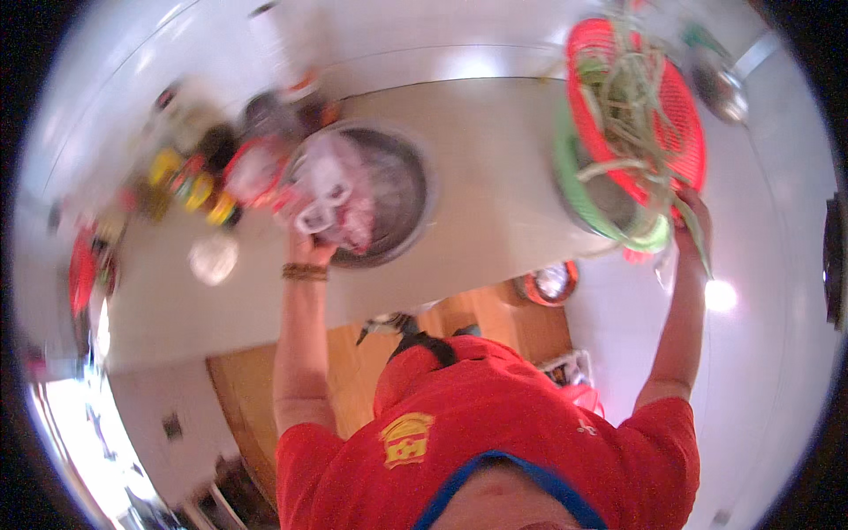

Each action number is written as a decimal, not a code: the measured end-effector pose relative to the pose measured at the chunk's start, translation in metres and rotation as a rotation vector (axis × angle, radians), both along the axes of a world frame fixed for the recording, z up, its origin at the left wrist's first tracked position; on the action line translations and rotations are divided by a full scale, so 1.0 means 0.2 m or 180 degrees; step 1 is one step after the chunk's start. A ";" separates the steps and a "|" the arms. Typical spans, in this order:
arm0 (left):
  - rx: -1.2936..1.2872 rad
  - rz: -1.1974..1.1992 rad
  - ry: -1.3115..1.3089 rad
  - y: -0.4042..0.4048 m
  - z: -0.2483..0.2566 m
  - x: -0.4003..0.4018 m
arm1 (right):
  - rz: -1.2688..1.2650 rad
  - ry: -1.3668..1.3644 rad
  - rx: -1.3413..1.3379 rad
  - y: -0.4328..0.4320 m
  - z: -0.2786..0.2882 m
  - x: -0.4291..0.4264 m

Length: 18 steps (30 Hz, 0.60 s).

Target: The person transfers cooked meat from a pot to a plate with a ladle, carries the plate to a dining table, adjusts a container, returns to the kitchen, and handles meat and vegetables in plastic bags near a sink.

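My left hand [310,242] is under a thin plastic bag [331,192] with something pinkish in it, gripping it over the left part of a round metal basin [404,225]. At the right, my right hand [692,212] is closed on the rim of a red plastic colander [686,112], which tilts steeply over a green plastic basket [570,172]. Long green bean-like strands [629,99] hang in and over the colander, some down past my fingers. Blur hides the finer details of the bag's contents.
Yellow-capped jars [199,192], a red-rimmed container [255,169] and a round white object [213,257] stand left of the basin on the counter [490,165]. A metal pan or lid [722,89] is at the right wall. An orange-rimmed bowl [551,283] lies below the counter edge.
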State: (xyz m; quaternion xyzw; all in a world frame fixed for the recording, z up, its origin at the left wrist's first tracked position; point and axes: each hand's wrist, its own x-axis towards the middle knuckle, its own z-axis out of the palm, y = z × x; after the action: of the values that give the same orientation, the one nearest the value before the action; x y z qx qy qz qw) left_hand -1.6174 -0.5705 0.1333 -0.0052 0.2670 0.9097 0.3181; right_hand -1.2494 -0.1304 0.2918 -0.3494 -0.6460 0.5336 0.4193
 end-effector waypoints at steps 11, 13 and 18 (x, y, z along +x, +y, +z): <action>-0.3194 0.0460 0.1345 0.13 -0.20 -0.42 | -0.0733 -0.0643 0.0935 0.35 -0.28 0.74; -0.4969 0.1563 0.3507 0.17 -0.01 -0.44 | -0.0923 -0.0395 -0.0262 0.30 -0.24 0.72; -0.3023 0.0549 0.5182 1.12 0.55 -0.03 | -0.1230 0.0082 -0.0479 0.16 -0.17 0.63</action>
State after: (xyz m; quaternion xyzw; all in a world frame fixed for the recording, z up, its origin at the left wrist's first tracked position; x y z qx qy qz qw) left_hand -1.6234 -0.3474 0.2428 0.4825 0.7480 0.4503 -0.0697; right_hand -1.1225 -0.0987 0.2585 -0.4904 -0.5199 0.4944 0.4948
